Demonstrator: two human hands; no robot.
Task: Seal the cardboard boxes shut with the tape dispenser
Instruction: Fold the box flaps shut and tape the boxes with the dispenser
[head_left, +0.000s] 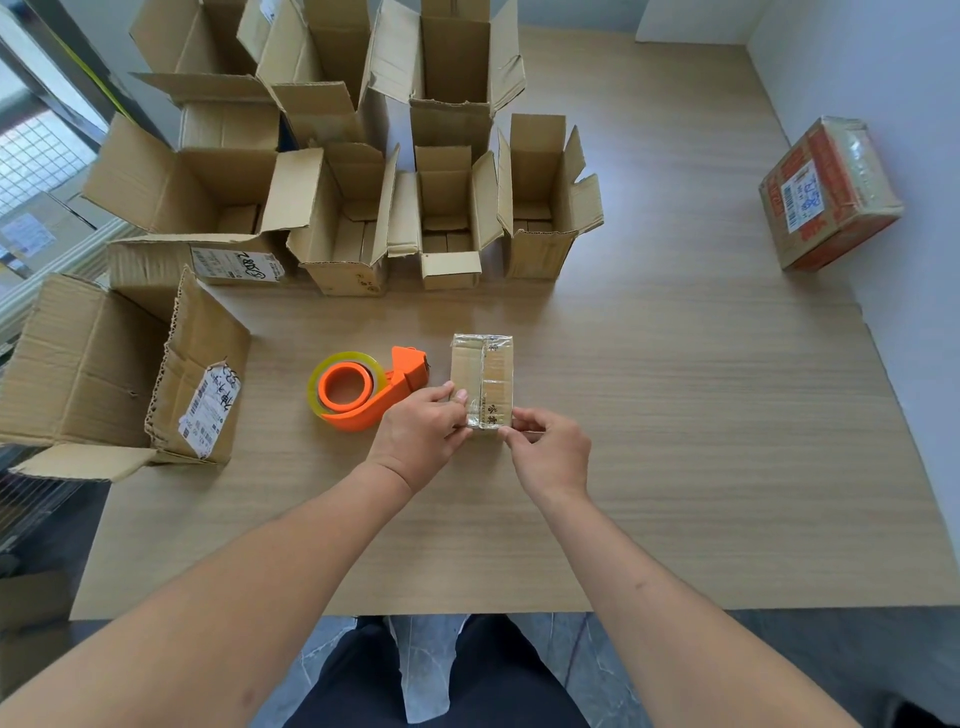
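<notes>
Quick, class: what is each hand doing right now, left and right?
Left hand: fingers pinch the near left corner of the small box.
Right hand: fingers pinch the box's near right corner.

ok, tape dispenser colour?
Bright orange, holding a clear yellowish tape roll. The tape dispenser shows clearly in the head view.
</notes>
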